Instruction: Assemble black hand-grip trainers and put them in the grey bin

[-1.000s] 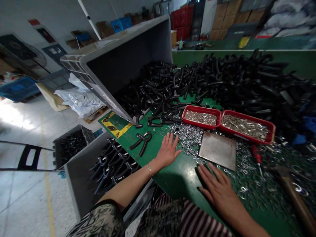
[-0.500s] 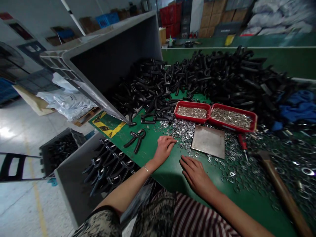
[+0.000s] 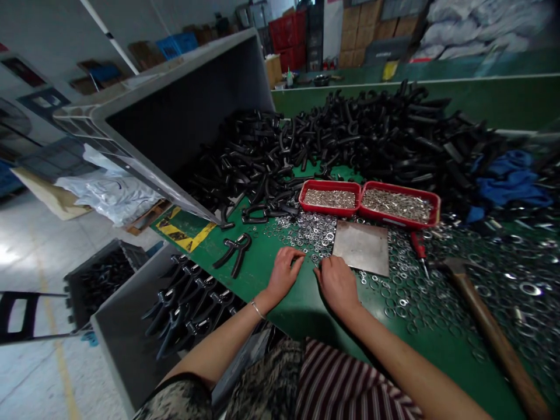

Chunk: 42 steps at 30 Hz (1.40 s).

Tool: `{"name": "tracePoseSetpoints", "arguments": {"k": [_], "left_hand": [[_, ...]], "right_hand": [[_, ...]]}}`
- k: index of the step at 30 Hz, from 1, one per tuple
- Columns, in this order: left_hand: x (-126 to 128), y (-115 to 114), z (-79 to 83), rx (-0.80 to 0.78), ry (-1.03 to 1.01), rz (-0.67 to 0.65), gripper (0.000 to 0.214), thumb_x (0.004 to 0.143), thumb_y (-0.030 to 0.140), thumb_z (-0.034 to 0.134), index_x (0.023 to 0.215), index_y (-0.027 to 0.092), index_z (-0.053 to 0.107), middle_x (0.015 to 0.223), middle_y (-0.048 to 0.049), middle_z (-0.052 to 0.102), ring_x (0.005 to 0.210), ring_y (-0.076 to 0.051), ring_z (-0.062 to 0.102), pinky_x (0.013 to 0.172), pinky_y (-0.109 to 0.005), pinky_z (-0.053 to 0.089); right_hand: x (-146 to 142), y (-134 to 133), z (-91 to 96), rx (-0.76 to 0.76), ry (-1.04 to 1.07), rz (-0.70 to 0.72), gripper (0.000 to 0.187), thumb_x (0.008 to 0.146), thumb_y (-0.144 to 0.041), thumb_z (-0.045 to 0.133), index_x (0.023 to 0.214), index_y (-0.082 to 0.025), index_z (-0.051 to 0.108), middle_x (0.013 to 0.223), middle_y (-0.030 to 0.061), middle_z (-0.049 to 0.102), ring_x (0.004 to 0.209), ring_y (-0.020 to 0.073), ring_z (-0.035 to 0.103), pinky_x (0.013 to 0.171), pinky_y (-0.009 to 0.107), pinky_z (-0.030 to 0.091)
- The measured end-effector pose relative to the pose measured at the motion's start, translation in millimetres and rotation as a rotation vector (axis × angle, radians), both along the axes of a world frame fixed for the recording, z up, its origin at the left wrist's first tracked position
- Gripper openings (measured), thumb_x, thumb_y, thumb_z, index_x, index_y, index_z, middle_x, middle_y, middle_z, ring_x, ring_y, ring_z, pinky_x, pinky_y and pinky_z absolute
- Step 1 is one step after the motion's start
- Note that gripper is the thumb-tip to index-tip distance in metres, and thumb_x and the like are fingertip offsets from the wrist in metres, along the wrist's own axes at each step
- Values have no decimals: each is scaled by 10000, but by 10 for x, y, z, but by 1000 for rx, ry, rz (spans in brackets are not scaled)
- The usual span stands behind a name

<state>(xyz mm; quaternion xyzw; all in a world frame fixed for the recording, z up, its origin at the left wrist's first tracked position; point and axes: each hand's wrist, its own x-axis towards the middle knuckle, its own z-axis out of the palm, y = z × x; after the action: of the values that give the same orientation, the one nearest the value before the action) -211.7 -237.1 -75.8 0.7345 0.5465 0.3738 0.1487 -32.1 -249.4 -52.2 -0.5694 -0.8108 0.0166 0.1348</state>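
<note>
My left hand (image 3: 283,272) rests on the green table (image 3: 306,309) with its fingers curled at the edge of a scatter of small metal washers (image 3: 312,233). My right hand (image 3: 336,283) lies just to its right, fingers bent down at the washers beside a flat grey metal plate (image 3: 361,247). What the fingertips pinch, if anything, is too small to see. Two red trays (image 3: 370,201) of small silver parts stand behind the plate. A black hand-grip part (image 3: 234,249) lies alone to the left of my left hand.
A large heap of black plastic handles (image 3: 350,140) fills the back of the table. A hammer (image 3: 490,332) and a red-handled tool (image 3: 419,248) lie to the right among washers. A grey bin (image 3: 188,297) of assembled grips stands at the left edge, with a big grey crate (image 3: 175,111) behind.
Both hands went from lying flat and spread apart to curled and close together at the washers. My right hand moved left and forward to the plate's corner. The view shifted right.
</note>
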Motion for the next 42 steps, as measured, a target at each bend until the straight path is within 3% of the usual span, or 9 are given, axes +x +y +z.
{"name": "tracePoseSetpoints", "arguments": {"k": [7, 10, 14, 18, 20, 23, 30, 36, 42], "left_hand": [[-6, -13, 12, -10, -37, 57, 62, 960, 218, 586, 992, 202, 638, 971, -35, 649, 972, -198, 572, 925, -369, 457], [2, -9, 23, -32, -47, 65, 65, 959, 220, 581, 982, 205, 640, 965, -36, 650, 965, -201, 576, 917, -371, 464], [17, 3, 23, -32, -8, 31, 71, 959, 217, 572, 967, 207, 642, 979, -39, 655, 979, -204, 580, 933, -376, 462], [38, 32, -6, -15, 103, 112, 165, 970, 199, 546, 1085, 219, 663, 1087, -60, 650, 1067, -221, 560, 981, -406, 427], [46, 50, -25, -22, 159, 130, 206, 970, 205, 549, 1137, 232, 666, 1153, -69, 635, 1108, -231, 543, 996, -418, 412], [44, 61, -41, -23, 160, 100, 224, 975, 211, 544, 1166, 223, 660, 1172, -76, 625, 1103, -229, 536, 1002, -416, 407], [53, 74, 1, 11, 141, 30, 173, 983, 235, 537, 1072, 215, 684, 1012, -58, 618, 1002, -211, 537, 948, -392, 414], [201, 244, 121, -5, 403, -96, 154, 960, 210, 561, 1014, 209, 704, 966, -79, 607, 967, -234, 526, 894, -395, 405], [222, 262, 175, -92, 511, -132, 256, 966, 183, 447, 1059, 170, 686, 993, -100, 603, 920, -232, 566, 866, -368, 462]], "right_hand": [[64, 59, -41, -53, 66, 162, 138, 982, -216, 510, 891, -166, 601, 891, 106, 654, 863, 251, 597, 781, 350, 459], [497, 358, 173, -23, 224, 123, 146, 989, -233, 475, 900, -182, 577, 866, 83, 646, 811, 224, 593, 748, 322, 461], [1288, 1146, 539, 183, 193, -104, 165, 959, -217, 457, 990, -155, 607, 920, 130, 641, 886, 269, 584, 807, 383, 467], [1709, 1441, 542, 195, 122, -48, 302, 929, -257, 506, 1181, -131, 614, 1109, 174, 629, 1096, 322, 559, 943, 463, 451], [1718, 1210, 392, 147, 182, 50, 318, 951, -306, 492, 1199, -152, 616, 1142, 158, 629, 1132, 314, 553, 977, 472, 448], [1611, 529, 132, 21, 310, 153, 301, 985, -350, 450, 1114, -167, 652, 1099, 139, 654, 1067, 287, 587, 963, 466, 470], [1142, -1093, -163, -59, 603, 44, 195, 1002, -279, 482, 1124, -257, 632, 1079, 64, 690, 1021, 248, 623, 902, 425, 508], [869, -1317, -303, -92, 652, 70, 187, 999, -243, 495, 1126, -252, 633, 1021, 66, 694, 933, 245, 631, 843, 432, 514], [832, -1335, -199, -76, 687, 18, 168, 1003, -204, 484, 1062, -237, 637, 949, 40, 701, 889, 209, 636, 819, 386, 527]]}}
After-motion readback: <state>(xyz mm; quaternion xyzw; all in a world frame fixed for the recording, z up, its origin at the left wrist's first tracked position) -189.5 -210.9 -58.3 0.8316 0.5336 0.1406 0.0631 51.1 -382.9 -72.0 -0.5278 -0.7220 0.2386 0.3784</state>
